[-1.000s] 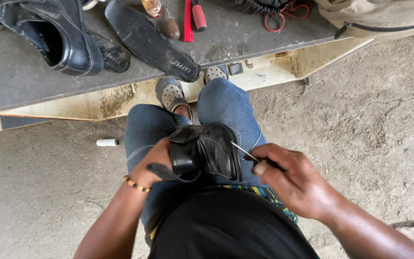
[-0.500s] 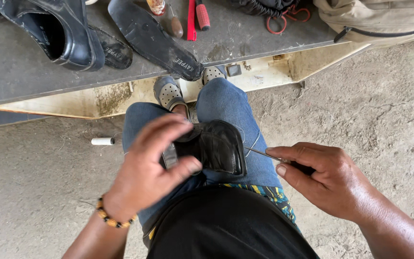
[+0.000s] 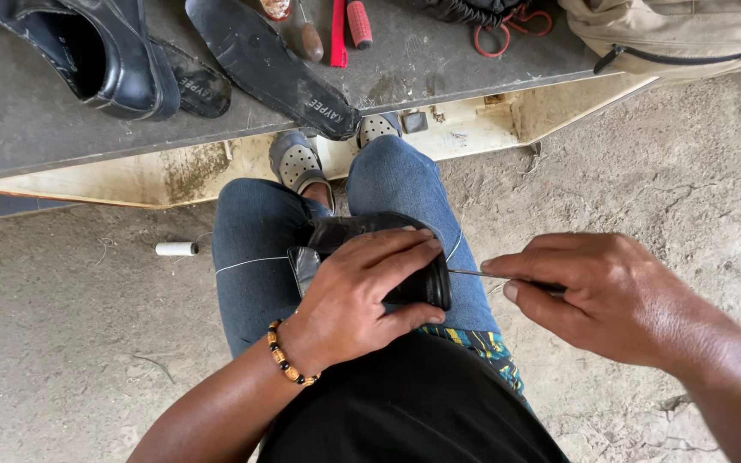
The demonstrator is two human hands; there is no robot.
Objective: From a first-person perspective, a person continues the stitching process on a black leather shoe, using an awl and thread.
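1. Left hand (image 3: 362, 296) is closed over a black shoe (image 3: 366, 236) held on the lap: fingers wrapped across its top, thumb under near the heel end. The shoe sits on the jeans-clad thighs (image 3: 250, 257), centre of frame.
2. Right hand (image 3: 598, 296) is pinched shut on a thin metal awl or needle (image 3: 473, 273); the handle is hidden inside the fist, so I cannot tell its type. The tip points to 9 o'clock and meets the shoe's edge just beside the left fingertips.
3. Risk: the point is very close to the left fingers. A slip off the hard rim would likely jab them. Cause: force directed toward the holding hand.
4. Risk: the shoe rests only on the knees with a one-hand grip, so it could twist or roll under push and the tool would skid.
5. Risk: the white thread (image 3: 250, 263) crossing the left thigh runs loose toward a white spool (image 3: 175, 249) on the ground at 9 o'clock; it could snag or tangle on the knee.
6. Shoe relative to hands: directly beneath the left hand, touching; at 9 o'clock from the right hand, near, joined only by the tool shaft.
7. At 12 o'clock, well apart: a grey bench (image 3: 473, 77) with another black shoe (image 3: 87, 51), a loose black sole (image 3: 259, 60) and red-handled tools (image 3: 349, 21).
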